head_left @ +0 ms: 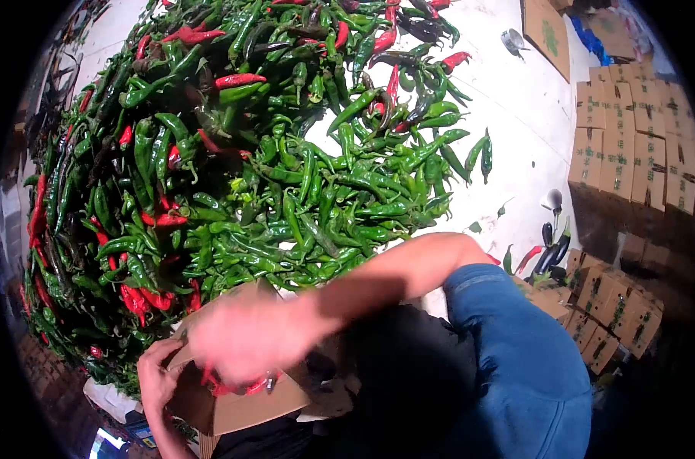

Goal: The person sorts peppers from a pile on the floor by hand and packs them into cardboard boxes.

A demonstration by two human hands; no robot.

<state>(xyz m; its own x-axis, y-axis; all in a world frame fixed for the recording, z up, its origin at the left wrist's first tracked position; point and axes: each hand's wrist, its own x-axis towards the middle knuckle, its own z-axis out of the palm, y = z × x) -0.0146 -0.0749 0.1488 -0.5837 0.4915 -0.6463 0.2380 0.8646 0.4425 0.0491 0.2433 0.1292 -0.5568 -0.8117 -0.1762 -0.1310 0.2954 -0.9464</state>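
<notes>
An open cardboard box (244,415) stands right in front of my body with red chili peppers (250,382) showing inside. My left hand (156,373) grips its left side, fingers bent over the edge. Over the box opening is my right hand (248,336), smeared by motion, so its fingers cannot be made out. Beyond the box spreads a large heap of green peppers (328,195), mixed with red ones such as this red pepper (240,80).
The heap lies on a pale surface (516,130). Stacked cardboard boxes (630,145) stand at the right, with more boxes (611,306) lower down. Dark eggplants (548,256) and a metal cup-like item (552,200) lie between. A flat cardboard piece (548,34) is at upper right.
</notes>
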